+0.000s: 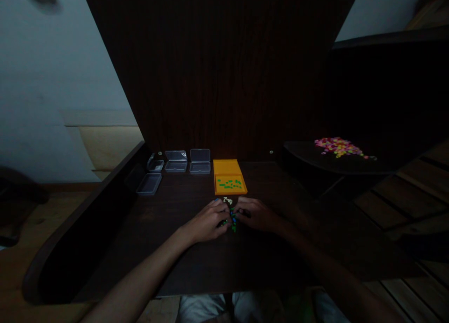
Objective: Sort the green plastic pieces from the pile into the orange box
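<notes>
On a dark wooden table [175, 262], my left hand [206, 222] and my right hand [257, 214] rest side by side, fingers curled inward around a small heap of coloured beads [231, 215] between them. Green, blue and white pieces show in the gap. Just beyond the hands lies an open orange box [228, 177] with several green pieces in its lower tray. The dim light hides what each set of fingertips pinches.
Several clear plastic boxes [175, 160] sit in a row at the table's far left, one more [149, 183] nearer the left edge. A pile of pink and yellow beads [338, 147] lies on a dark raised shelf at right. A dark wooden panel stands behind the table.
</notes>
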The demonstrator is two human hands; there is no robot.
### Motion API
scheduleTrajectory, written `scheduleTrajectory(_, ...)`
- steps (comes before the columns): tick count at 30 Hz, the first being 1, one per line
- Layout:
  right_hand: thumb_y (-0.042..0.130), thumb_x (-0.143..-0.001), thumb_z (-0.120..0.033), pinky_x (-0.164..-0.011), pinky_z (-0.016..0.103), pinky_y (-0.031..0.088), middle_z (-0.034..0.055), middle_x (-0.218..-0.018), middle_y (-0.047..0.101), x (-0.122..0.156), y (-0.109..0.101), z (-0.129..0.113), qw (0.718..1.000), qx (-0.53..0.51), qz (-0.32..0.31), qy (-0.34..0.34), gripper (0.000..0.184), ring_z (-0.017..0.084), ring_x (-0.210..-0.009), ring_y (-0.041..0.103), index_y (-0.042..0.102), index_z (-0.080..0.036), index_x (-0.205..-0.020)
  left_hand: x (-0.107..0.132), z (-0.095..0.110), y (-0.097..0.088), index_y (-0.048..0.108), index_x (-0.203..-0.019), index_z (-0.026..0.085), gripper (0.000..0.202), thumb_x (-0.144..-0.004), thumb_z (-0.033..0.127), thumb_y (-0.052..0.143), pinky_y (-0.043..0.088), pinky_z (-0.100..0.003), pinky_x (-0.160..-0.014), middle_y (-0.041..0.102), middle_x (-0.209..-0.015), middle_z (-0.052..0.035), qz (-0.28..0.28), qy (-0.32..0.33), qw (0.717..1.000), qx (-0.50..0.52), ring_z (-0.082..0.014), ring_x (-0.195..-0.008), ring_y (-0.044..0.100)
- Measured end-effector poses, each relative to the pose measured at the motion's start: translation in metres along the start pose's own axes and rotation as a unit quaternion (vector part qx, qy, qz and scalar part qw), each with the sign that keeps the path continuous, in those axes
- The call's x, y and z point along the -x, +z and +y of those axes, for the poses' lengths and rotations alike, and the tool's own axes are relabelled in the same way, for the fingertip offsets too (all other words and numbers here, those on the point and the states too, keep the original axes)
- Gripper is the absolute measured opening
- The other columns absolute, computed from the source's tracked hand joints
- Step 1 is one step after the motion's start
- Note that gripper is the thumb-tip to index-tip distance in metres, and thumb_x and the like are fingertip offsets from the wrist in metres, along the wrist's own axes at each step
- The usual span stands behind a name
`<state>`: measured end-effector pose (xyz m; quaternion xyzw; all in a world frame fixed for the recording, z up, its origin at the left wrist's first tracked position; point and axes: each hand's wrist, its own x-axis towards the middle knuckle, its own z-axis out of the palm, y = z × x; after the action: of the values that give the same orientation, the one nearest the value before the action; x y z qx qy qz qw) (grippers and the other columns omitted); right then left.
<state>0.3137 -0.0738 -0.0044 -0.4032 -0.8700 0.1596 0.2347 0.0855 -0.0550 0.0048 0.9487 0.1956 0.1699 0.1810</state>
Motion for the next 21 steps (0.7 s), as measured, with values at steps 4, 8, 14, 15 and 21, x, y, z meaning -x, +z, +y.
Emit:
scheduleTrajectory(4, 0.061, -0.084, -0.024, -0.072, 0.026, 0.045, 0.0030, -0.086, 0.062, 0.0018, 0.0002, -0.0017, 1.000, 0.001, -0.005, 0.005, 0.007, 0.016, -0.079, 0.059, 0.064, -0.021, -0.089, 0.0000, 0.0006, -0.0012, 0.062, -0.090, 0.019, 0.010, -0.092, 0.022, 0.052, 0.043, -0.032, -0.091, 0.062, -0.097, -0.0060, 0.012, -0.008, 1.000, 0.004, -0.0198, -0.096, 0.053)
scheduleTrajectory(8, 0.060, -0.084, -0.023, -0.072, 0.027, 0.045, 0.0037, -0.086, 0.062, 0.0036, 0.0018, 0.0009, 1.000, -0.016, 0.003, -0.001, 0.006, 0.016, -0.079, 0.059, 0.064, -0.021, -0.087, -0.0015, 0.0028, -0.0028, 0.061, -0.087, 0.018, 0.010, -0.092, 0.018, 0.052, 0.043, -0.031, -0.090, 0.064, -0.092, -0.0051, 0.025, -0.015, 0.999, 0.027, -0.0188, -0.093, 0.055)
scheduleTrajectory(14, 0.058, -0.085, -0.022, -0.074, 0.028, 0.045, 0.0040, -0.087, 0.063, 0.0059, 0.0019, 0.0010, 0.999, -0.044, 0.003, -0.003, 0.006, 0.017, -0.081, 0.060, 0.064, -0.020, -0.085, -0.0015, 0.0008, -0.0010, 0.062, -0.089, 0.019, 0.011, -0.092, 0.018, 0.051, 0.045, -0.029, -0.088, 0.067, -0.091, -0.0044, 0.050, -0.013, 0.997, 0.057, -0.0179, -0.093, 0.057)
scheduleTrajectory(15, 0.059, -0.085, -0.022, -0.074, 0.028, 0.045, 0.0039, -0.086, 0.063, 0.0061, 0.0016, 0.0005, 0.999, -0.043, 0.006, -0.002, 0.006, 0.017, -0.080, 0.060, 0.064, -0.020, -0.084, -0.0013, 0.0004, -0.0003, 0.063, -0.088, 0.019, 0.012, -0.092, 0.019, 0.052, 0.045, -0.029, -0.087, 0.067, -0.090, -0.0045, 0.053, -0.014, 0.996, 0.064, -0.0178, -0.092, 0.057)
scheduleTrajectory(21, 0.060, -0.085, -0.022, -0.069, 0.026, 0.044, 0.0027, -0.082, 0.061, 0.0075, 0.0026, 0.0014, 0.999, -0.039, 0.008, 0.002, 0.006, 0.016, -0.076, 0.059, 0.064, -0.020, -0.081, -0.0018, 0.0017, 0.0028, 0.064, -0.084, 0.018, 0.014, -0.092, 0.021, 0.052, 0.046, -0.029, -0.086, 0.067, -0.086, -0.0042, 0.063, -0.018, 0.993, 0.101, -0.0168, -0.087, 0.059)
